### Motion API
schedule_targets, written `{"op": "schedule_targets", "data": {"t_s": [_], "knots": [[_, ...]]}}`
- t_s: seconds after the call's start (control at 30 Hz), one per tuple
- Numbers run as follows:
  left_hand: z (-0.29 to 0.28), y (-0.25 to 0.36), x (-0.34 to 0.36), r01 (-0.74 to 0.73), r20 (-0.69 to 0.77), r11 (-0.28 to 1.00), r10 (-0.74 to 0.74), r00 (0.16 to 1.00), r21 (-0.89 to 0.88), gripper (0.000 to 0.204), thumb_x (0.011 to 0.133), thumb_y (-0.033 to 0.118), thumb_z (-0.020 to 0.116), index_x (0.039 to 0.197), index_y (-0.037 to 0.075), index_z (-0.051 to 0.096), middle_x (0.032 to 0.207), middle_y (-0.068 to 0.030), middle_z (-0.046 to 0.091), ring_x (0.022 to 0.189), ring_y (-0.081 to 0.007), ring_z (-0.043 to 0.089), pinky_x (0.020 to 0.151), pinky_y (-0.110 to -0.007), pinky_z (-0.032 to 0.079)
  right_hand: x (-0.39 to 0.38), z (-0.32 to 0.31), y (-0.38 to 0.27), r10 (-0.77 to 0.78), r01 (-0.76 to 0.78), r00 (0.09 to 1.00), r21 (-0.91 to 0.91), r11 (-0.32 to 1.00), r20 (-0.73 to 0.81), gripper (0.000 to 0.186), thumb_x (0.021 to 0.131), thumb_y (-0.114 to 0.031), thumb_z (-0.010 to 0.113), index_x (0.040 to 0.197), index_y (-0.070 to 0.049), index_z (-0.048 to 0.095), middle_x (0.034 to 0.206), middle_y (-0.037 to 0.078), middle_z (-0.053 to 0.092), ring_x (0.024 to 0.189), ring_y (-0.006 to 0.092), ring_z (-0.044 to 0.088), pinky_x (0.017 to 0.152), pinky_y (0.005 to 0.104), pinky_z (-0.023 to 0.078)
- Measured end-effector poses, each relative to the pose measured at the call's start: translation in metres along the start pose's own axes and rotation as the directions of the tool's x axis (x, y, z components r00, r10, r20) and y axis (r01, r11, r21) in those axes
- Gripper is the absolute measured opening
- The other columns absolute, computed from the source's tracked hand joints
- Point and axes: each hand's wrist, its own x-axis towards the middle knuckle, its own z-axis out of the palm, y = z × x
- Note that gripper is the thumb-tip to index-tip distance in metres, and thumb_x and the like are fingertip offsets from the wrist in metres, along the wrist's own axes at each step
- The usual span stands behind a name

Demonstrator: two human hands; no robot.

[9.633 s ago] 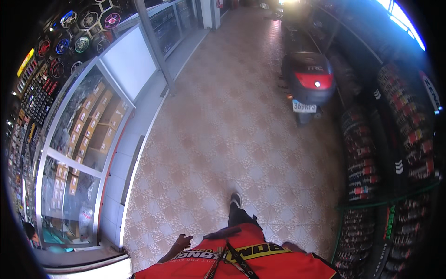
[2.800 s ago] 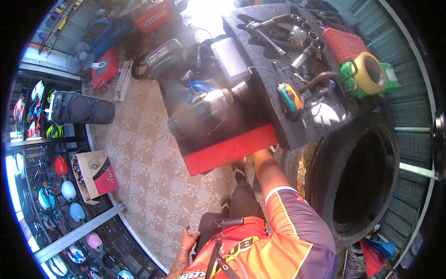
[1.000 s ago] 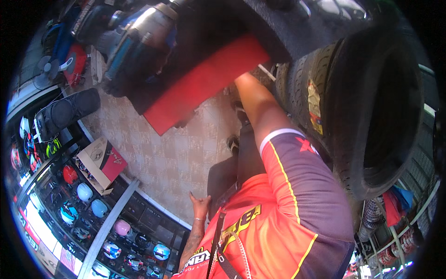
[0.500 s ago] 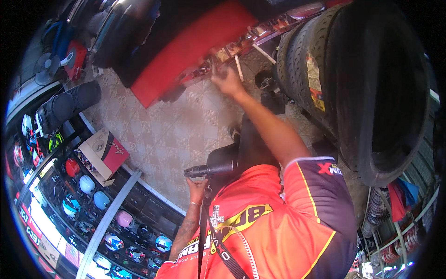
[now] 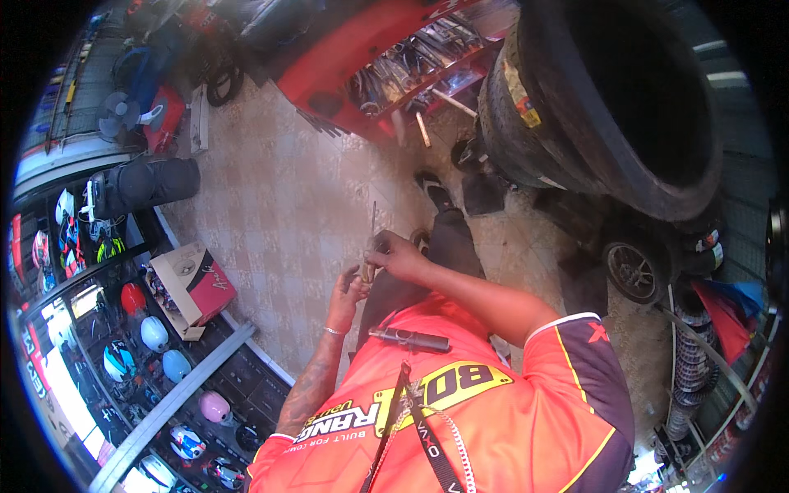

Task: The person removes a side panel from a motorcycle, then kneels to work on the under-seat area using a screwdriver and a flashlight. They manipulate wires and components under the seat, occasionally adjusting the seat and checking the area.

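Watching from a distance, I find the thin tool held up over the tiled floor, its long axis running away from the chest, slim straight shaft foremost, tan handle end nearest the body. The right hand is the nearer, gripping it from the right with bent fingers; the left hand sits just left of the handle end, fingers partly curled, and I cannot tell whether they touch it. Well beyond the shaft tip, the smooth red cabinet has long tools crowded on its lower tray, and pale round sticks jut past that tray's near edge. Black rubber tyres, grooved and ring-shaped, stand to the right; leftward, a cardboard box lies on the floor.
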Motion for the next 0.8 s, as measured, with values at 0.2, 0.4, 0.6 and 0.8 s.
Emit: {"op": "schedule_targets", "data": {"t_s": [0.2,0.4,0.6,0.8], "knots": [[0.016,-0.003,-0.055,-0.188,0.049,0.982,0.188,0.981,0.012,0.035,0.100,0.024,0.059,0.126,0.002,0.054,0.107,-0.0050,0.064,0.093,-0.0140,0.065,0.082,-0.030,0.053,-0.056,0.014,-0.014,-0.032,0.030,0.999,-0.152,0.988,-0.011,0.045,0.085,-0.036,0.074,0.105,0.002,0.062,0.088,0.013,0.068,0.082,0.0201,0.065,0.074,0.0352,0.052],[0.045,-0.016,-0.105,-0.189,0.041,0.981,0.190,0.981,-0.035,0.026,0.099,0.023,0.061,0.115,0.004,0.056,0.094,-0.0044,0.065,0.084,-0.0124,0.064,0.079,-0.030,0.053,-0.107,0.000,-0.024,-0.038,0.053,0.997,-0.205,0.977,0.073,0.038,0.090,-0.037,0.070,0.099,0.000,0.066,0.083,0.012,0.069,0.076,0.0181,0.065,0.072,0.0344,0.051],[0.100,-0.042,-0.158,-0.177,0.010,0.982,0.178,0.984,-0.061,0.026,0.098,0.025,0.062,0.112,0.004,0.056,0.090,-0.0032,0.063,0.079,-0.0116,0.062,0.076,-0.030,0.053,-0.157,-0.060,-0.034,-0.107,0.111,0.992,0.067,0.992,-0.067,0.031,0.093,-0.030,0.068,0.095,0.002,0.067,0.081,0.006,0.068,0.071,0.0131,0.061,0.068,0.0306,0.051],[0.158,-0.060,-0.183,-0.200,0.126,0.980,0.196,0.972,0.017,0.025,0.100,0.027,0.060,0.110,0.004,0.056,0.088,-0.0004,0.059,0.077,-0.0092,0.057,0.073,-0.026,0.050,-0.228,-0.111,-0.025,-0.083,0.070,0.970,-0.067,0.995,-0.228,0.028,0.090,-0.026,0.071,0.096,0.001,0.067,0.082,0.006,0.068,0.070,0.0134,0.062,0.066,0.0301,0.051]]}}
